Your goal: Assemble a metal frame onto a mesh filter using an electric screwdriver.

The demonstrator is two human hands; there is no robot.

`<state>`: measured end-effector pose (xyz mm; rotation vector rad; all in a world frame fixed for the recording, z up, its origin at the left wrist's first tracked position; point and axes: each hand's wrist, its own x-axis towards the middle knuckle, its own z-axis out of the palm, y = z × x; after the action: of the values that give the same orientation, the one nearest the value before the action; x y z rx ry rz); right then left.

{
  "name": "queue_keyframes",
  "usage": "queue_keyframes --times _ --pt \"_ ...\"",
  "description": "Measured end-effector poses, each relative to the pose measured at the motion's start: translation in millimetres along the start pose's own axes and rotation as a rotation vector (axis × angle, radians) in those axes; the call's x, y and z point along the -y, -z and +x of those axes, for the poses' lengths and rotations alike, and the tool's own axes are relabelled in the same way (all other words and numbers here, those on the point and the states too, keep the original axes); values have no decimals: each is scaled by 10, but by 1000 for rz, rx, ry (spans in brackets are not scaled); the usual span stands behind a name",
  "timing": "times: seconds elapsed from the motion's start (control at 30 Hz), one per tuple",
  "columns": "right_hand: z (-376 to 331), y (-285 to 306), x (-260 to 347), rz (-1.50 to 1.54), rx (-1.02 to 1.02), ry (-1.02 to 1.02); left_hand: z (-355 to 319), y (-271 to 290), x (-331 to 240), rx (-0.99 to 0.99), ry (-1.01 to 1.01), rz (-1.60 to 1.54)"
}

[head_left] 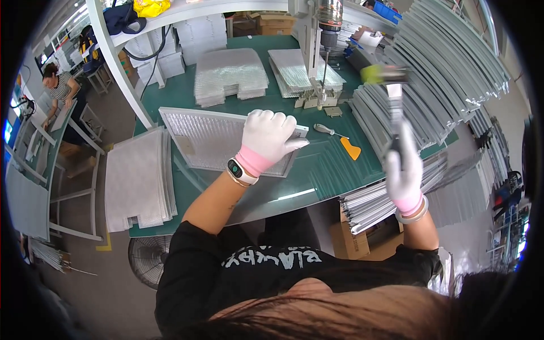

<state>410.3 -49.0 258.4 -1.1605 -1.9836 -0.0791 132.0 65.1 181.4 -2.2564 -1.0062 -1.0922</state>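
Observation:
A silver-framed mesh panel [207, 139] stands tilted on the green table in front of me. My left hand [267, 137], in a white glove with a pink cuff, is closed at its upper edge near the right corner; the fingertips are hidden. On the right, my gloved right hand [406, 173] grips a mallet [394, 102] by its handle, raised above the table's right side. The mallet's green and dark head is smeared by motion. Right of the panel lie a screwdriver [324, 129] and an orange, flat tool [350, 149].
Mesh sheets form stacks at the left [136, 178] and back [231, 76]. A drill press [328, 42] stands at the table's far side. Metal frame strips [436, 73] pile high on the right. Another person [59, 90] works at a far-left bench.

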Motion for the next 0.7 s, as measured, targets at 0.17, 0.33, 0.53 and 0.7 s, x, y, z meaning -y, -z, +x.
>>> queue_keyframes --times 0.17,0.33,0.53,0.7 --pt "-133 -232 -156 -149 80 313 4 -118 -11 -36 -16 -2" --pt "-34 -76 6 -41 154 33 -41 -137 30 -56 -9 -2" --pt "-214 -443 -135 -93 173 116 -23 -110 5 -19 -17 14" --pt "-561 -938 -564 158 351 -200 0 -63 -22 -94 21 -80"
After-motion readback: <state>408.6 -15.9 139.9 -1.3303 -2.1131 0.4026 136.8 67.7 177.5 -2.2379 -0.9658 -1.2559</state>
